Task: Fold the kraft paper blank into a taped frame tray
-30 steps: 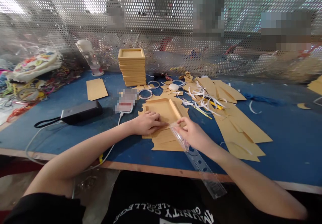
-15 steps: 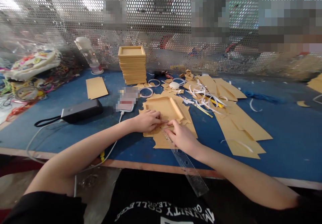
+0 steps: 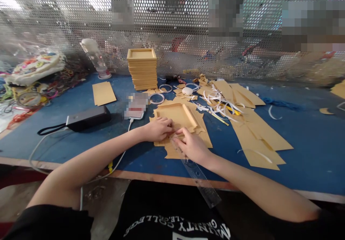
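A tan cardboard tray [image 3: 176, 116] with raised folded edges lies before me on loose sheets of brown card [image 3: 203, 137]. At its near left side, my left hand [image 3: 159, 129] presses down with bent fingers; whatever lies under them is hidden. My right hand [image 3: 192, 145] is closed around one end of a clear plastic ruler [image 3: 201, 182]. That end touches the tray's near edge, and the other end sticks out past the table's front. Both hands' fingertips almost meet there.
A stack of finished-looking card trays [image 3: 142, 69] stands behind. To the left are a phone [image 3: 136, 107], a black power bank [image 3: 88, 118] with a cable, and card pieces [image 3: 104, 93]. White strips [image 3: 219, 101] and long card sheets [image 3: 260, 139] lie right. A perforated metal screen [image 3: 172, 24] rises behind.
My right hand and the ruler have shifted slightly left, so the ruler's end is closer to my left fingers. My left hand stays nearly in place, its fingers curled a little more.
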Demonstrator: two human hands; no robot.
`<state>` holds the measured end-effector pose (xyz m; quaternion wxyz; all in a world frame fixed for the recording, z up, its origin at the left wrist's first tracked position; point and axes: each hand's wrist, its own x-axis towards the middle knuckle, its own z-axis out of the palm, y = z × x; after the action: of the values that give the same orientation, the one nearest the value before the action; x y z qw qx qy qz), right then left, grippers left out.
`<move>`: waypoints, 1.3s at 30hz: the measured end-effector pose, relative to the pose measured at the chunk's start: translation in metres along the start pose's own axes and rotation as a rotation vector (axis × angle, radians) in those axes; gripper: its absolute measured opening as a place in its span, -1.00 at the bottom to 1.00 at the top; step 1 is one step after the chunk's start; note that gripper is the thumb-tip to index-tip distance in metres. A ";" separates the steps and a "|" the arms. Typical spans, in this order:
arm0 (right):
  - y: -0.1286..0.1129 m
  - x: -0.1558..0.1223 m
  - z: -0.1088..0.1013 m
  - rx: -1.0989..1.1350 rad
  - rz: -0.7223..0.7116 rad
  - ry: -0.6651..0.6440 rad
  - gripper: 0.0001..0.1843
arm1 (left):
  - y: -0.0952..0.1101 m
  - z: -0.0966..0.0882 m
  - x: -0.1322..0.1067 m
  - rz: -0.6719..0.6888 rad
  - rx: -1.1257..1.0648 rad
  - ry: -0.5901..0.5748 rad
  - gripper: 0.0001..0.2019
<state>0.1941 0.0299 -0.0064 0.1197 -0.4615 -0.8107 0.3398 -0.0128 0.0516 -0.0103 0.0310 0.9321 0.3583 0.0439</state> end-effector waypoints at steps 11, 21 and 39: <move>0.005 0.001 0.002 0.029 -0.003 0.027 -0.80 | 0.002 -0.002 0.000 -0.001 0.009 -0.007 -0.73; 0.010 -0.003 -0.016 -0.169 0.069 0.117 -0.83 | 0.000 -0.001 -0.001 0.010 0.028 -0.010 -0.58; 0.043 0.000 -0.070 -0.518 0.313 0.242 -0.75 | 0.009 -0.002 -0.001 -0.066 0.022 0.099 -0.67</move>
<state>0.2585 0.0753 0.0171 0.0399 -0.6325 -0.7694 0.0792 -0.0079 0.0443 -0.0079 0.0043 0.9168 0.3902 0.0848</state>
